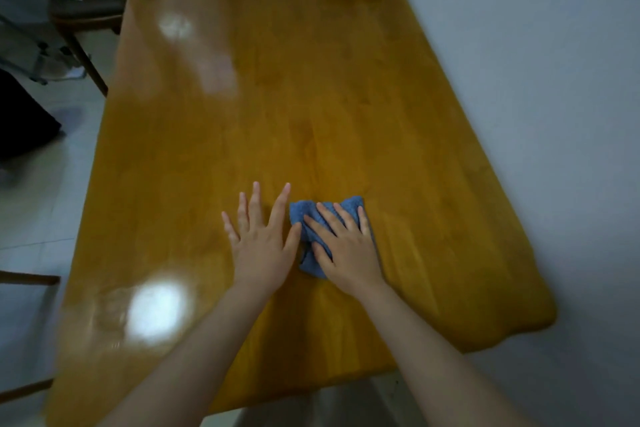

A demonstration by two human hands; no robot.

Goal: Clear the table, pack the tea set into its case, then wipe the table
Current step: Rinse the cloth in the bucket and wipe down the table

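The right hand (346, 243) is pressing flat, fingers straight, on the blue cloth (304, 211) bunched beneath it near the table's (346, 97) near edge. The left hand (259, 236) is lying spread beside it — thumb just touching the cloth. Unwiped wood is stretching ahead — likely the next stroke.

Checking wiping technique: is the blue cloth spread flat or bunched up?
Bunched up. The blue cloth shows folds and creases under the right hand, whose straight fingers press it onto the table.
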